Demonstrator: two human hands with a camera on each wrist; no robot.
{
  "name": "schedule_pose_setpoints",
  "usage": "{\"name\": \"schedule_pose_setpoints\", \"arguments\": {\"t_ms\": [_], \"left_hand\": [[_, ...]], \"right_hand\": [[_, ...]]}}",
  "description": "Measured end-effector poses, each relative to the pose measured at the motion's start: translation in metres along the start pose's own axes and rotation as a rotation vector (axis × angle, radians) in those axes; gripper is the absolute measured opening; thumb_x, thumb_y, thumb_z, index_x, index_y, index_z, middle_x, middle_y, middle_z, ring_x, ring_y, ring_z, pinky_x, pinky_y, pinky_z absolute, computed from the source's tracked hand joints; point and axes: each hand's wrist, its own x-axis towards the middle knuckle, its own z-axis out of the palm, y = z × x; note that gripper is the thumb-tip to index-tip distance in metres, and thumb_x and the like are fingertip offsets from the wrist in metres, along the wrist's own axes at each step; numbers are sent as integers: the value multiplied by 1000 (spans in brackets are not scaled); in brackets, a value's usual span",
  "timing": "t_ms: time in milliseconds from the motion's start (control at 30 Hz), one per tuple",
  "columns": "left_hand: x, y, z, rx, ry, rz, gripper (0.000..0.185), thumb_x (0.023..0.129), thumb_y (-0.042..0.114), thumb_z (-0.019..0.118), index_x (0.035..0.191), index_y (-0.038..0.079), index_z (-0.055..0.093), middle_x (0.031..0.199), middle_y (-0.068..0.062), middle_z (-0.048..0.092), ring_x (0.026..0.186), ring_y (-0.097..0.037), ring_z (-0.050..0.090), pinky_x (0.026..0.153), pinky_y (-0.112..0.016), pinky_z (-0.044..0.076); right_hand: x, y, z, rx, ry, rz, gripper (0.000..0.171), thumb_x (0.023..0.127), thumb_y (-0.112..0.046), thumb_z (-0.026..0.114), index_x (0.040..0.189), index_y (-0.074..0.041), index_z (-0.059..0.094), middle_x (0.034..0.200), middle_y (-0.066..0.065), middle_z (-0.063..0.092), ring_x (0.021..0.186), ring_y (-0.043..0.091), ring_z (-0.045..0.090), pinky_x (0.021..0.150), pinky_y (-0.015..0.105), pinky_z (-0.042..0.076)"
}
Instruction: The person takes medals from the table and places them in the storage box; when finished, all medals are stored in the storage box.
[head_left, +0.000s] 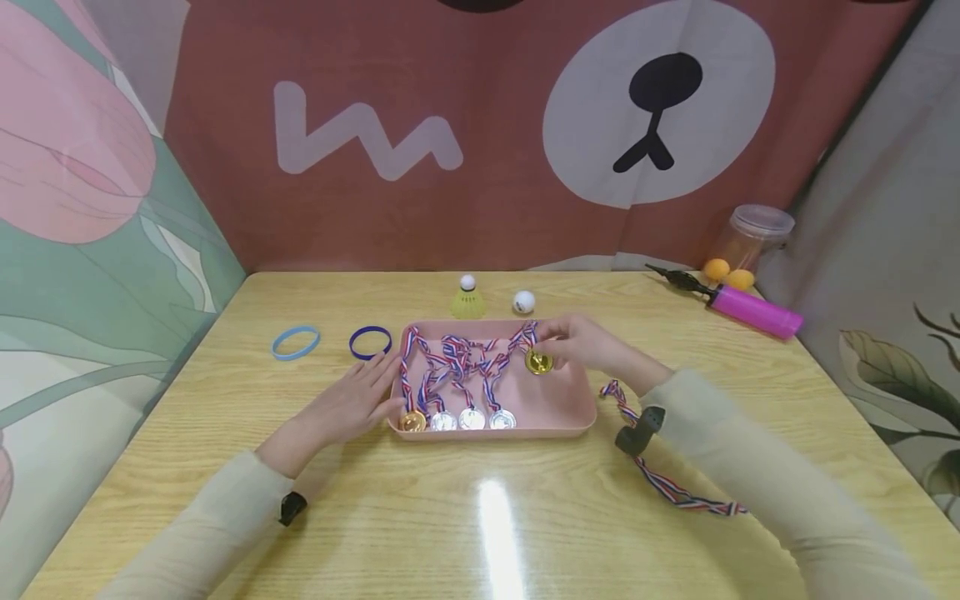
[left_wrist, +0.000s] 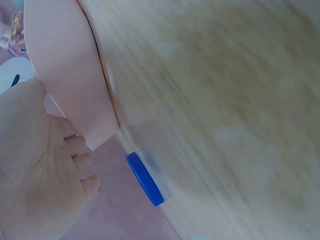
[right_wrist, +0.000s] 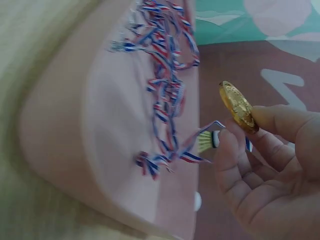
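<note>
A pink tray (head_left: 555, 410) holds medals on tangled red, white and blue ribbons (head_left: 455, 354). Along its front wall lie a gold-coloured medal (head_left: 412, 422) and three silver medals (head_left: 472, 418). My right hand (head_left: 579, 342) pinches another gold medal (right_wrist: 239, 106) by its edge between thumb and fingers, over the tray's right half. From that medal a striped ribbon (head_left: 522, 335) runs back toward the tangle. With fingers straight, my left hand (head_left: 348, 404) lies along the tray's left end, fingertips right at the wall. In the left wrist view its palm (left_wrist: 30, 165) overlaps the tray's outer side.
Left of the tray are a light blue wristband (head_left: 296, 342) and a dark blue wristband (head_left: 370, 342). Behind it stand a yellow shuttlecock (head_left: 468, 300) and white ball (head_left: 523, 302). A pink pump (head_left: 753, 312), orange balls (head_left: 716, 269) and clear jar (head_left: 759, 229) sit back right. Another ribbon (head_left: 682, 493) passes under my right arm.
</note>
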Motion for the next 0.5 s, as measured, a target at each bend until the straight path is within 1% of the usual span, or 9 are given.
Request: {"name": "schedule_pose_setpoints", "arguments": {"t_ms": [100, 167, 233, 367, 500], "left_hand": [[0, 0, -1, 1, -3, -2, 62, 99, 33, 39, 142, -8, 21, 147, -23, 19, 134, -40, 15, 107, -51, 16], [0, 1, -1, 0, -5, -2, 62, 99, 34, 39, 142, -8, 21, 147, -23, 19, 134, -40, 15, 107, -51, 16], [0, 1, -1, 4, -4, 0, 63, 99, 34, 38, 142, -8, 22, 147, -23, 19, 134, -40, 15, 107, -51, 17], [0, 0, 0, 11, 0, 3, 62, 99, 34, 39, 142, -8, 22, 147, -23, 20, 134, -40, 16, 107, -51, 17], [1, 0, 1, 11, 6, 6, 62, 99, 32, 41, 141, -9, 22, 147, -23, 20, 134, -40, 16, 107, -52, 17]], "right_hand": [[-1, 7, 8, -7, -24, 29, 16, 87, -11, 62, 95, 3, 64, 81, 5, 64, 67, 27, 60, 65, 43, 53], [-3, 9, 14, -3, -44, 49, 16, 86, -9, 63, 95, 4, 64, 80, 4, 64, 67, 27, 60, 64, 44, 53], [-5, 12, 19, -6, -71, 38, 14, 85, -7, 64, 93, 4, 64, 78, 3, 63, 66, 24, 60, 63, 41, 53], [-9, 17, 29, 14, -117, -3, 11, 81, -3, 66, 86, 3, 58, 70, 3, 59, 61, 14, 54, 57, 29, 50], [-12, 22, 37, 25, -156, -14, 16, 80, -2, 68, 81, 0, 51, 63, 2, 53, 55, 14, 49, 50, 22, 44]]}}
